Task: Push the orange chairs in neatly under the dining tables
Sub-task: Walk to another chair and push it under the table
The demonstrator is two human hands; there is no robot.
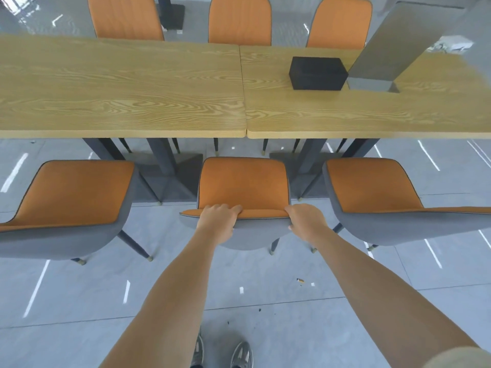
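Observation:
Two wooden dining tables, the left table (119, 88) and the right table (372, 112), stand side by side ahead of me. On my side three orange chairs with grey backs stand clear of the table edge. My left hand (218, 221) and my right hand (305, 220) both grip the top of the backrest of the middle chair (243, 184), fingers curled over its rim. A left chair (77, 192) and a right chair (372, 184) flank it. Three more orange chairs (239, 19) line the far side.
A black box (317, 73) sits on the right table beside a grey metal column (393, 49). Dark table pedestals (162, 160) stand under the tables. The grey tiled floor (79, 301) spreads behind the chairs, with small debris (300, 281). My shoes (240, 354) show at the bottom.

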